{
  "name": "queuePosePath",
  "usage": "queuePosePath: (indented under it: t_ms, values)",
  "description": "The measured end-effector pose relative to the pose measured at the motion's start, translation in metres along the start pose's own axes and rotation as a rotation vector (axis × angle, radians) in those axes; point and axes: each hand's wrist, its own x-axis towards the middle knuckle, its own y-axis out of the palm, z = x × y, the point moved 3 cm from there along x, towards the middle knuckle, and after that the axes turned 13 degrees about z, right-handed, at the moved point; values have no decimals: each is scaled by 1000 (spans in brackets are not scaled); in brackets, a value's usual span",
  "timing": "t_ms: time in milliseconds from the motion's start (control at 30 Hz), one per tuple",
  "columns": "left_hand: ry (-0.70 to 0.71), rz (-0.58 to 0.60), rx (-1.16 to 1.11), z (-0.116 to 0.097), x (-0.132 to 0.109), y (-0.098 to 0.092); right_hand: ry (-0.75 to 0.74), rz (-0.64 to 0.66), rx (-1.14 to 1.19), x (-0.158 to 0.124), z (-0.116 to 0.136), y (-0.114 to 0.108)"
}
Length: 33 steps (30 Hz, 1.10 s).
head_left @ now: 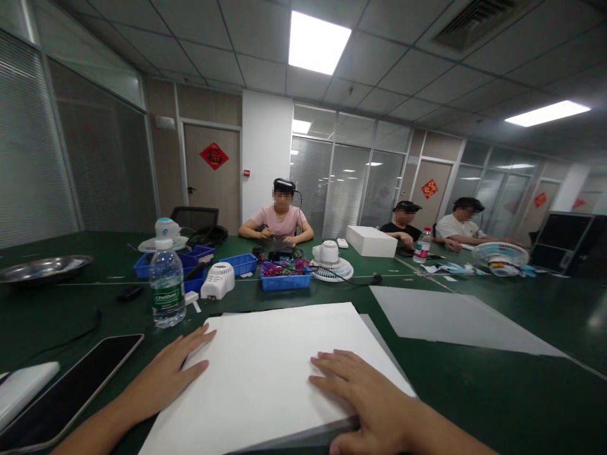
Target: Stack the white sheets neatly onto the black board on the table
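Note:
A large sheet of white paper (265, 373) lies in front of me, on top of a greyish translucent sheet (386, 341) whose edge shows at the right. My left hand (175, 366) rests along the paper's left edge, fingers stretched out and apart. On the right part of the paper lies my right hand (355, 385), fingers extended, with the thumb low by the paper's near edge. Neither hand grips anything.
A water bottle (167, 287), a phone (76, 385) and a white power bank (28, 388) are at left. Beyond the paper stand a blue bin of wires (286, 282) and fan parts (332, 262). A translucent sheet (455, 316) lies right. Several people sit across.

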Motion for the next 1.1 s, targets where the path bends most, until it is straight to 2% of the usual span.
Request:
queuePosePath:
  t_ms: [167, 433, 600, 833, 933, 1000, 1033, 1100]
  values:
    - [-2, 3, -3, 1, 0, 1, -42, 38, 31, -2, 1, -6]
    - [26, 79, 38, -4, -2, -1, -90, -84, 58, -7, -10, -7]
    - [92, 68, 93, -2, -1, 2, -98, -85, 94, -6, -10, -6]
    - [94, 123, 138, -9, -1, 4, -92, -109, 89, -6, -1, -4]
    - [67, 93, 162, -11, 0, 4, -106, -133, 77, -5, -3, 0]
    - [30, 54, 172, -11, 1, 4, -69, -151, 43, -5, -14, 1]
    - [11, 38, 171, -10, 1, 4, 3, -174, -1, -6, -24, -1]
    - [-7, 29, 162, -7, 1, 4, 257, -256, -111, -13, -56, -7]
